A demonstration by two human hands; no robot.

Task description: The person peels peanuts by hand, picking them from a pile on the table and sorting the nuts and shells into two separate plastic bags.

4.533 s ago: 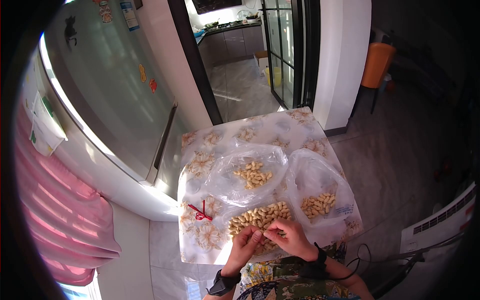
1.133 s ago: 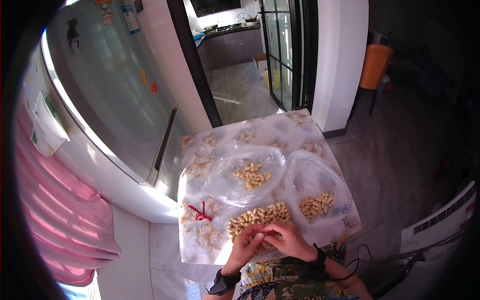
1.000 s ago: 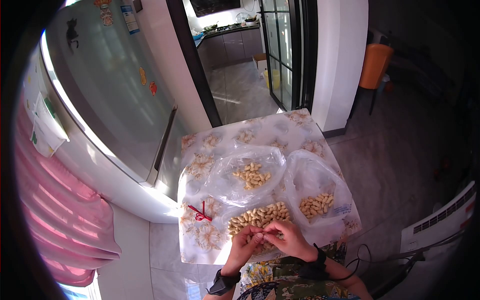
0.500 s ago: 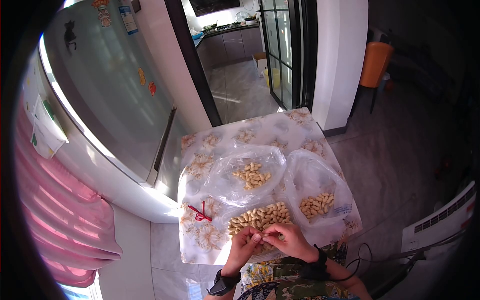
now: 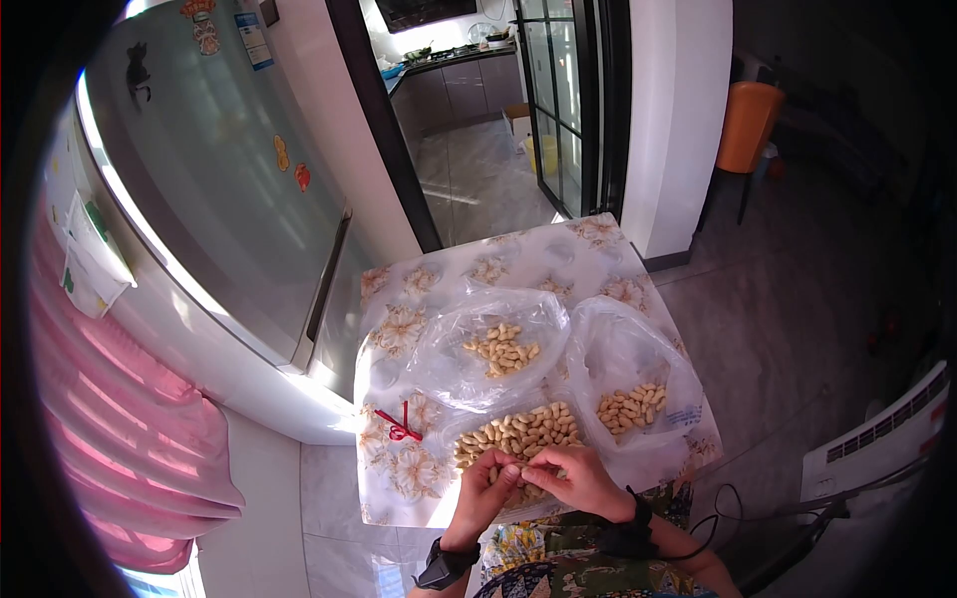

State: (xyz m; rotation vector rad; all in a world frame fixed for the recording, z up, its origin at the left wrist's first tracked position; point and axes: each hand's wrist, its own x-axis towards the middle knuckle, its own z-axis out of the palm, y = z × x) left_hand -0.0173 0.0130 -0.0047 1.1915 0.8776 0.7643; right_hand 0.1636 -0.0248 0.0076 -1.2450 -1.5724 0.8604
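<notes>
My left hand [image 5: 487, 488] and my right hand [image 5: 578, 480] meet at the fingertips over the near edge of the table. Between their thumbs and forefingers they pinch a small peanut [image 5: 521, 469], mostly covered by the fingers. Just beneath and beyond them, many unshelled peanuts [image 5: 518, 431] fill a clear container whose near part my hands hide. Farther back lies an open clear plastic bag [image 5: 439, 349] with a small heap of peanuts [image 5: 501, 349] in it. To the right, a whitish plastic bag [image 5: 608, 334] holds another heap of peanuts [image 5: 631, 407].
A red ribbon-like tie [image 5: 401, 429] lies left of the container on the flower-patterned tablecloth [image 5: 399, 329]. The fridge [image 5: 229, 179] stands close on the left. Behind the table is a glass door [image 5: 558, 110]; a white appliance [image 5: 877, 439] and a cable are at right.
My fingers have shifted very slightly while staying pinched together over the container. The bags and peanut heaps look the same.
</notes>
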